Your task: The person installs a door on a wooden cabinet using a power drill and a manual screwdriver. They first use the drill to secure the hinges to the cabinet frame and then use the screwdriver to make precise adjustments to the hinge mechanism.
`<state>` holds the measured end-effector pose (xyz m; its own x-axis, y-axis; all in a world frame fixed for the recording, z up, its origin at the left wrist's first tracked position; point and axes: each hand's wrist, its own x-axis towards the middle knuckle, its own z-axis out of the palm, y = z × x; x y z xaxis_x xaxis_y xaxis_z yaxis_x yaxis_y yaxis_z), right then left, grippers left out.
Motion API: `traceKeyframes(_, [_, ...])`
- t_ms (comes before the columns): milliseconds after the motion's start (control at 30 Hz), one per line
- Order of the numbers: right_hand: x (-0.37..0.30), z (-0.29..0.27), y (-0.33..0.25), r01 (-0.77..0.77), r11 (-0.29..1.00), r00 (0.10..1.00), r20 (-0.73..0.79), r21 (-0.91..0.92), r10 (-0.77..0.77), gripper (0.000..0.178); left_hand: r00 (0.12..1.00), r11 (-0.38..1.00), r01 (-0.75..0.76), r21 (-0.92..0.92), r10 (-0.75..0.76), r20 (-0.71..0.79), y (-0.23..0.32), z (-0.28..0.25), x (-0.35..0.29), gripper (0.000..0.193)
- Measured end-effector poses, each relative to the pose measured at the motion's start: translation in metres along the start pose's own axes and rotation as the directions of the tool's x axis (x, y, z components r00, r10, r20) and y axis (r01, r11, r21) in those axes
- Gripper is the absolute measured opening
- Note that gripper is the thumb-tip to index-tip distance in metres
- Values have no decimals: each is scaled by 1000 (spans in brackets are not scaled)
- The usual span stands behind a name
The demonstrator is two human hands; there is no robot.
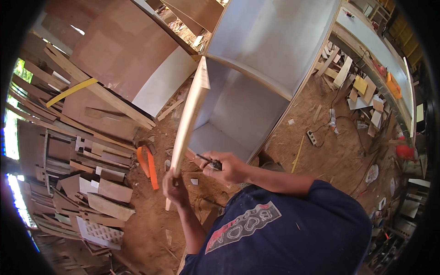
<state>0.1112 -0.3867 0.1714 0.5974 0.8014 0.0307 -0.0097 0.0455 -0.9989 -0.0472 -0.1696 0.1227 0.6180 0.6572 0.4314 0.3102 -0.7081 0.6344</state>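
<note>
My left hand [176, 189] is closed round the lower part of a long, pale wooden board [191, 107], which stands tilted and reaches up and away from me. Just right of the board, my right hand [225, 167] grips a small dark tool [215, 164] with a thin shaft pointing left toward the board; its exact kind is too small to tell. Behind the board lies an open box-like cabinet [250, 107] with grey-white inner faces and wooden edges. The board's upper end overlaps the cabinet's corner in the picture.
Wood offcuts [107, 190] pile up at the left, below brown panels [121, 50]. An orange object [147, 167] lies on the dirt floor [151, 229]. At right are a power strip [312, 138] with its cord, a yellow strip [298, 153] and a long workbench [376, 59].
</note>
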Motion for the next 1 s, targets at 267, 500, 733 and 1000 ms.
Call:
traceKeyframes(267, [-33,7,50,-160,965,982,60,-209,176,40,933,947,76,313,43,-357,-39,-33,107,37])
traceKeyframes(500, [-59,-50,80,-368,905,929,-46,-212,366,50,932,922,20,386,122,-341,-68,-30,186,39])
traceKeyframes(733, [-39,-116,126,-527,843,830,-280,-108,483,45,955,833,257,491,-142,-259,-83,-11,263,82])
traceKeyframes(1000, [79,-211,141,-641,766,733,-256,53,631,34,939,861,301,410,-193,-283,-118,6,320,91])
